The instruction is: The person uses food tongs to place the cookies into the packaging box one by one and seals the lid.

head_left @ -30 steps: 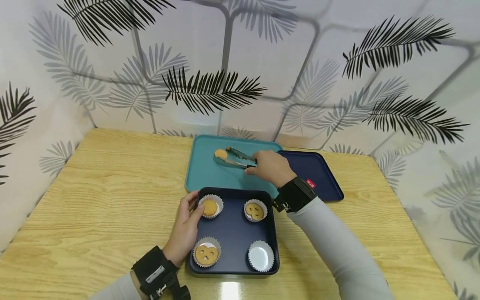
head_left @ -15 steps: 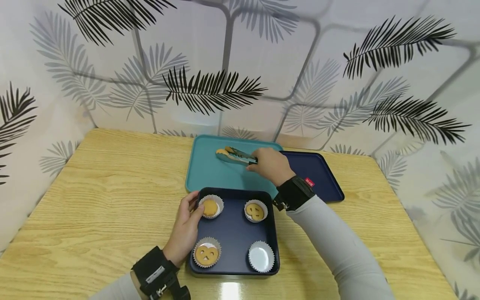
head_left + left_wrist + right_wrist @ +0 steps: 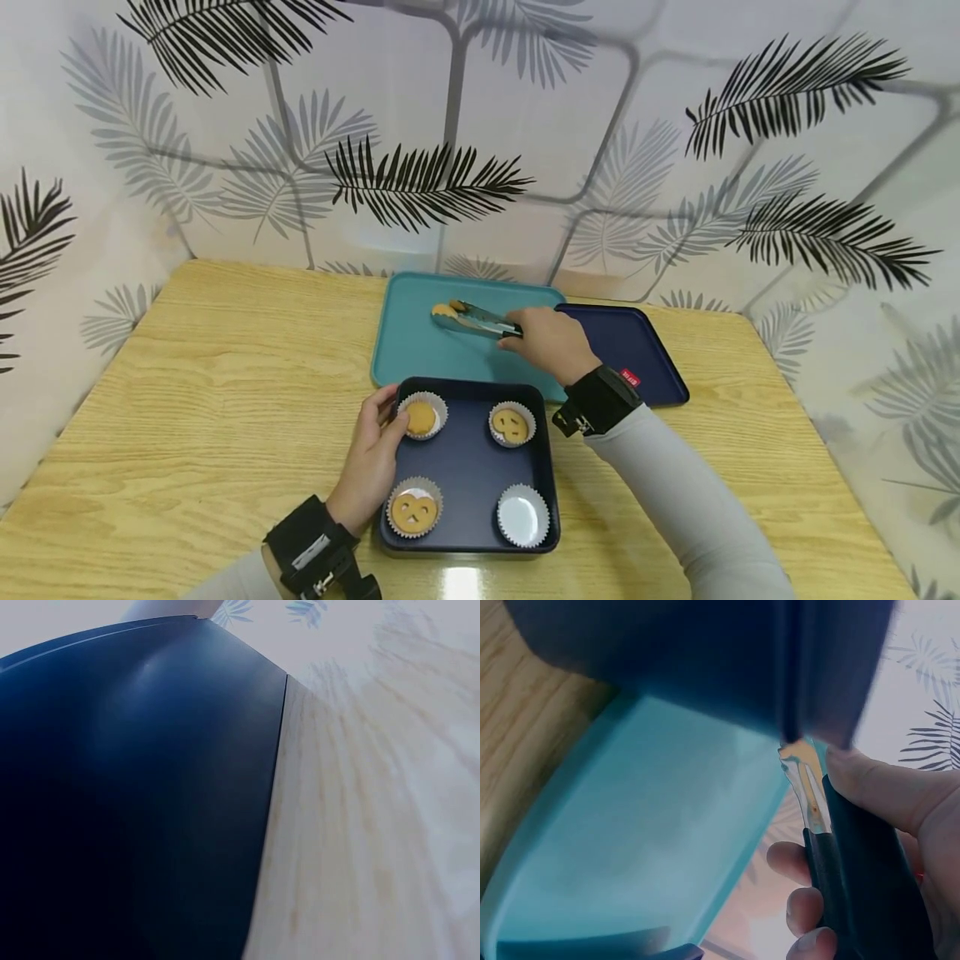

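Observation:
My right hand (image 3: pixel 553 342) grips a pair of tongs (image 3: pixel 483 322), whose tips lie on either side of a round cookie (image 3: pixel 441 310) over the teal tray (image 3: pixel 408 350). Whether the cookie is lifted I cannot tell. With its thumb over the rim, my left hand (image 3: pixel 372 454) holds the left wall of a dark blue square box (image 3: pixel 471 487). Paper cups stand in the box's corners. Cookies sit in three: back left (image 3: pixel 421 417), back right (image 3: pixel 511 426) and front left (image 3: pixel 413 512). The front right cup (image 3: pixel 522 516) is empty. The left wrist view shows mostly the box wall (image 3: pixel 142 787).
A dark blue flat lid or tray (image 3: pixel 630 346) with a red label lies right of the teal tray, partly hidden by the right wrist. Everything rests on a wooden table (image 3: pixel 225 375) against a leaf-patterned wall (image 3: pixel 480 125).
The tongs have come together around the cookie on the teal tray. Since then my right hand has shifted slightly right and toward me. The left hand and the box have stayed put.

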`<move>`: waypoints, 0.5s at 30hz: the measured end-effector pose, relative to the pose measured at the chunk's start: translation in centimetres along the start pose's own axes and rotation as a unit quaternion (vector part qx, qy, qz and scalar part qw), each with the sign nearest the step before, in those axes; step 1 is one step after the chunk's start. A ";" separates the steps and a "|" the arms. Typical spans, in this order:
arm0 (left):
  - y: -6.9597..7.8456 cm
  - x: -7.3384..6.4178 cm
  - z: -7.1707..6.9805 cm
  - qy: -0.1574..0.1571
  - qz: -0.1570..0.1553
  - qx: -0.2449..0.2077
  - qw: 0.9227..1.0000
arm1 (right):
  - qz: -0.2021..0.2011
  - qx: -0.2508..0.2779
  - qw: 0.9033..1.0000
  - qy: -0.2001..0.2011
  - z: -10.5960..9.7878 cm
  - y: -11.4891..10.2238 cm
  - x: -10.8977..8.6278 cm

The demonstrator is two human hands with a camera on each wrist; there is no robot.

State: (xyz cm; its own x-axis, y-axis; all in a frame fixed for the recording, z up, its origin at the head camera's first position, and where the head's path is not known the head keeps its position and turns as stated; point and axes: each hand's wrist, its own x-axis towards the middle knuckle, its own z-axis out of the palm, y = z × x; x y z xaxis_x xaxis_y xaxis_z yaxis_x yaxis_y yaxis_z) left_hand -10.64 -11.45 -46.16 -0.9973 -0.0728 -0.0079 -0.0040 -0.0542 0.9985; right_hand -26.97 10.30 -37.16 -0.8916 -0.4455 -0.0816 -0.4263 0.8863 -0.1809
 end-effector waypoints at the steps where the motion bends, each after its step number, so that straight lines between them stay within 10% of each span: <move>1: 0.0 0.0 0.0 0.000 0.000 0.001 1.000 | -0.003 -0.001 1.000 0.004 -0.2 0.0 -0.2; 15: 0.0 0.0 0.1 0.000 0.005 0.001 1.000 | -0.025 0.008 0.998 0.052 -2.9 0.9 -4.0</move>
State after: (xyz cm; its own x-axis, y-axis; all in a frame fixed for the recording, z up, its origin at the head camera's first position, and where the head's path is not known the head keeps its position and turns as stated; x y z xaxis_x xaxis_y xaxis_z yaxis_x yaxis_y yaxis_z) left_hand -10.68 -11.34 -46.19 -0.9973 -0.0738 0.0029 0.0066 -0.0504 0.9987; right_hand -24.22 13.25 -34.18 -0.8810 -0.4721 0.0302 -0.4682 0.8611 -0.1985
